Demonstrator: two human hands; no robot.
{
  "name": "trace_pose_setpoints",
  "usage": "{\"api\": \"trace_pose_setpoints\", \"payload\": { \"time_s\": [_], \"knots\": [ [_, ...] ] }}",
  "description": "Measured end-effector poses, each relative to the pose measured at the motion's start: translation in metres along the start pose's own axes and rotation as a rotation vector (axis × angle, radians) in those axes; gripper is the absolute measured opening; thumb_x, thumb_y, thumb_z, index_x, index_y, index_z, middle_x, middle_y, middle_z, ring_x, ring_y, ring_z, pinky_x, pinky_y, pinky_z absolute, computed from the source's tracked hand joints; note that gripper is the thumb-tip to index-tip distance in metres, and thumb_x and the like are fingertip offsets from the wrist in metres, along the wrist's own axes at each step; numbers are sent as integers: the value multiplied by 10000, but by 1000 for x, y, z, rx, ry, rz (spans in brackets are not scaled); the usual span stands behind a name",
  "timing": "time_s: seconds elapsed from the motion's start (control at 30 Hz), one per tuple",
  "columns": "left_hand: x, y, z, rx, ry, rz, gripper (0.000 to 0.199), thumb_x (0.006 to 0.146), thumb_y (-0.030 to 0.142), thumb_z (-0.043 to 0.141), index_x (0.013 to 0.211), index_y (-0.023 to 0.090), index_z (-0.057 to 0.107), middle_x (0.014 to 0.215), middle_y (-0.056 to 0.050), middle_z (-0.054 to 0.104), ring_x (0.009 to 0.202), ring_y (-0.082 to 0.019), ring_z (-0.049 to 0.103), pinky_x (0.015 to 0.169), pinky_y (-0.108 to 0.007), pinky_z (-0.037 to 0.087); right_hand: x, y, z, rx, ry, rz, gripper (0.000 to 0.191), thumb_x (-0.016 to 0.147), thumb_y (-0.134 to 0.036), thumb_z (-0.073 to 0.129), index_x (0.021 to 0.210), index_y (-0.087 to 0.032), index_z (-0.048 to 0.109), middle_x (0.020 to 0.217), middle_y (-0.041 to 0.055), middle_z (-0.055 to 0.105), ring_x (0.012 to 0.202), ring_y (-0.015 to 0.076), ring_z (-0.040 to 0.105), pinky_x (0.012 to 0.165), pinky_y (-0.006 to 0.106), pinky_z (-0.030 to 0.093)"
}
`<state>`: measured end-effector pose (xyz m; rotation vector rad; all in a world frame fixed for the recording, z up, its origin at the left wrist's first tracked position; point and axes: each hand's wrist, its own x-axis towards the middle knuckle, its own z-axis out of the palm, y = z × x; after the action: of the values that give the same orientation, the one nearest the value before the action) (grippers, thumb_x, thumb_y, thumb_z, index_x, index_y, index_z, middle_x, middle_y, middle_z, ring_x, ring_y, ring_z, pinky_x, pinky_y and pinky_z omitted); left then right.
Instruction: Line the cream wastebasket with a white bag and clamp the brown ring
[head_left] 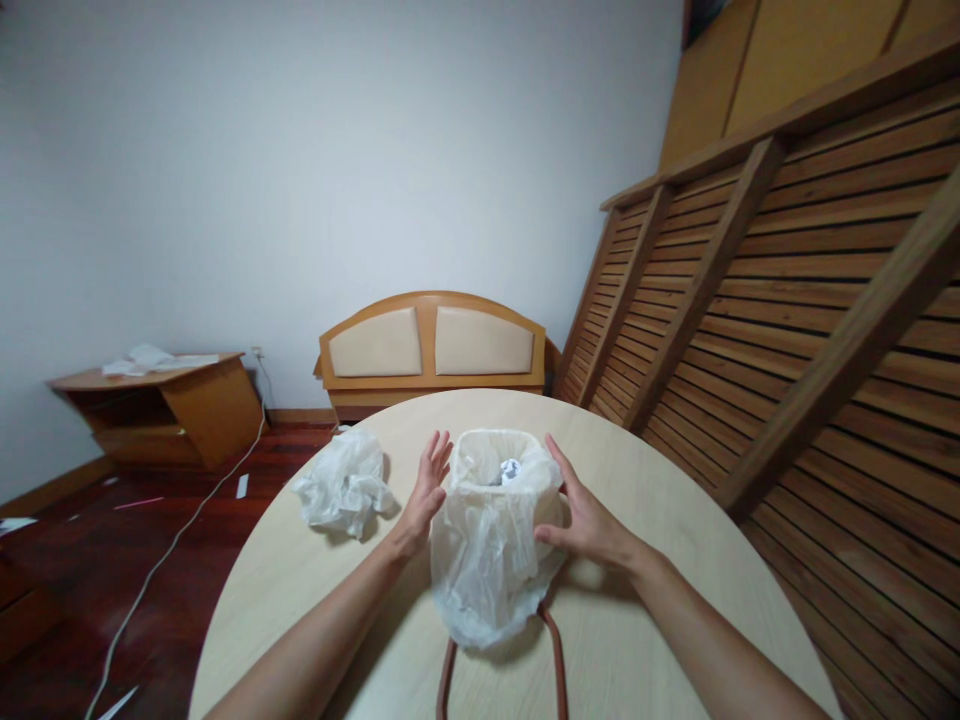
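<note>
A small square-mouthed bin (498, 436) stands upright on the round table, wrapped in a white, see-through plastic bag (487, 560) that is folded over its rim and hangs loosely outside. Down in its mouth lies a crumpled paper (511, 470) with dark marks. My left hand (429, 490) is beside the bin's left side, fingers stretched and nothing in them. On the other side, my right hand (581, 515) has its thumb and fingers spread close against the bag; whether it touches cannot be told. A crumpled white plastic bag (345, 485) lies to the left.
Two brown strap-like pieces (559, 660) stick out from under the bag toward me. The pale table (660, 490) has a rounded edge. Behind it stands a headboard (431, 340); slatted wooden panels (750, 300) lean at right. A low cabinet (172, 410) and cable (176, 540) are left.
</note>
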<state>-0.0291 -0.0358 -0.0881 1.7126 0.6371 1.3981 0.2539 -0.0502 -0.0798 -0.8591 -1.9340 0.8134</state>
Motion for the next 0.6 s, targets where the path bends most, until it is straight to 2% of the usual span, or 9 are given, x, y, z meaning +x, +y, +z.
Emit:
{"api": "trace_pose_setpoints", "payload": {
  "time_s": [0.07,0.1,0.17,0.23,0.33,0.43,0.5,0.6],
  "knots": [
    [3,1,2,-5,-67,-40,1182,741,828,589,1597,263,2,1678,-154,144,1539,-352,187,1238,-510,215,0,1,6,22,-7,18,1320,702,-500,864,1611,-288,-68,1640,157,293,1482,331,350,1220,575,225],
    [3,2,4,31,-84,-51,1237,711,811,645,1601,239,3,1671,-164,169,1534,-363,199,1242,-500,211,0,1,9,20,-7,32,1311,711,-492,861,1610,-294,-73,1631,150,316,1473,320,370,1220,567,233],
    [1,3,7,115,-104,-69,1243,678,751,732,1596,190,107,1634,-184,268,1508,-382,258,1242,-490,217,1,2,12,4,5,54,1279,740,-480,845,1608,-297,-76,1620,141,344,1455,305,401,1215,551,259],
    [-3,3,11,160,-117,-96,1131,684,685,774,1549,168,260,1563,-187,395,1456,-387,353,1220,-495,265,1,2,12,-8,19,56,1225,763,-472,830,1614,-292,-33,1620,137,347,1454,301,403,1213,540,274],
    [-10,4,15,212,-111,-138,907,723,552,806,1446,171,412,1471,-167,507,1374,-366,458,1173,-490,337,2,3,10,-7,29,37,1027,783,-470,811,1590,-263,211,1586,138,411,1429,314,439,1199,531,317],
    [-14,4,21,268,-81,-140,829,737,425,819,1421,183,418,1462,-150,517,1352,-337,481,1165,-477,346,4,5,7,-23,19,68,700,818,-479,771,1407,-207,508,1429,149,591,1293,329,578,1119,520,438],
    [-15,2,26,306,-66,-141,822,747,368,809,1432,186,393,1468,-143,512,1350,-320,488,1166,-469,348,5,7,6,-44,10,98,563,852,-483,729,1308,-189,579,1335,144,658,1211,322,633,1071,499,485],
    [-16,-6,28,395,-51,-143,829,754,308,792,1455,184,368,1497,-143,487,1378,-314,466,1177,-468,341,6,12,5,-117,14,99,489,897,-460,672,1291,-183,587,1317,137,667,1194,311,642,1060,478,491]
  ]
}}
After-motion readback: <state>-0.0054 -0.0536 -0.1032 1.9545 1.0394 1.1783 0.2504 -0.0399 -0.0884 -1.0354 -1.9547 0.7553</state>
